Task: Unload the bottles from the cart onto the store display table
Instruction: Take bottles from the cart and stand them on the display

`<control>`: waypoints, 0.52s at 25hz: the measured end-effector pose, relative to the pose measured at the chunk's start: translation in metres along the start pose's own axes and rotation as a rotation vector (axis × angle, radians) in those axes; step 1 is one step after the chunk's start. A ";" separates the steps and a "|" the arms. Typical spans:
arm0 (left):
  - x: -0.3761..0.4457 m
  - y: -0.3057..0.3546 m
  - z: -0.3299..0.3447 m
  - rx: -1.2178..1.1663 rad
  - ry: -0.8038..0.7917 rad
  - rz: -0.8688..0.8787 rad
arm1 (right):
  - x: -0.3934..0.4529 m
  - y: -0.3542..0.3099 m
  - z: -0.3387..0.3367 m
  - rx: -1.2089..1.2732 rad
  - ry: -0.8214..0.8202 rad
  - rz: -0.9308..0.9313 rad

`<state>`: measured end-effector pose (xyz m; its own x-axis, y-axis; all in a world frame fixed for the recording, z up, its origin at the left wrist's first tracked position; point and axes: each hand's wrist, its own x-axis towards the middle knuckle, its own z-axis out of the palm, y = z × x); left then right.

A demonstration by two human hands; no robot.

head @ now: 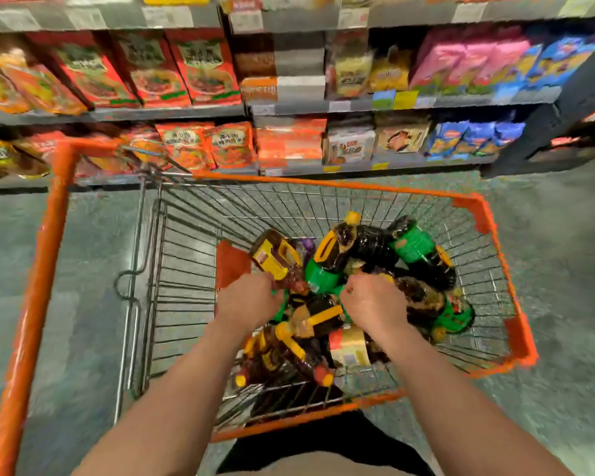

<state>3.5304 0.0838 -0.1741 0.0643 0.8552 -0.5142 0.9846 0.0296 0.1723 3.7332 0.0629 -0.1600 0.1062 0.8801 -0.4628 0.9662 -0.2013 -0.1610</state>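
A wire shopping cart [385,190] with an orange rim stands in front of me. Several dark bottles with yellow handles and green or yellow labels lie heaped in its basket. Both my arms reach down into the heap. My left hand [249,298] is curled round the lower end of a yellow-labelled bottle [275,257] at the left of the pile. My right hand [371,304] is curled over something in the middle of the pile, beside a green-labelled bottle [323,274]; what its fingers hold is hidden. No display table is in view.
Store shelves [289,108] packed with red, yellow, pink and blue snack packets run across the back. A second orange cart frame [49,242] stands at the left. Grey floor lies on both sides of the cart.
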 end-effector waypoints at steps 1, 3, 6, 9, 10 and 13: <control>0.013 -0.004 0.010 -0.021 -0.018 -0.022 | 0.015 -0.003 0.011 -0.016 -0.019 -0.027; 0.035 -0.009 0.030 -0.070 -0.053 -0.049 | 0.042 -0.010 0.034 -0.073 -0.062 -0.086; 0.060 -0.011 0.054 -0.119 -0.094 -0.070 | 0.081 -0.025 0.068 -0.157 -0.112 -0.145; 0.077 -0.011 0.072 -0.135 -0.127 -0.060 | 0.108 -0.035 0.096 -0.213 -0.224 -0.151; 0.082 -0.011 0.077 -0.141 -0.132 -0.066 | 0.114 -0.038 0.107 -0.218 -0.271 -0.141; 0.093 -0.016 0.093 -0.136 -0.144 -0.074 | 0.124 -0.044 0.130 -0.241 -0.366 -0.122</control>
<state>3.5355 0.1150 -0.3031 0.0247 0.7658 -0.6426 0.9570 0.1678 0.2367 3.6731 0.1252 -0.3231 -0.0602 0.6726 -0.7375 0.9982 0.0389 -0.0460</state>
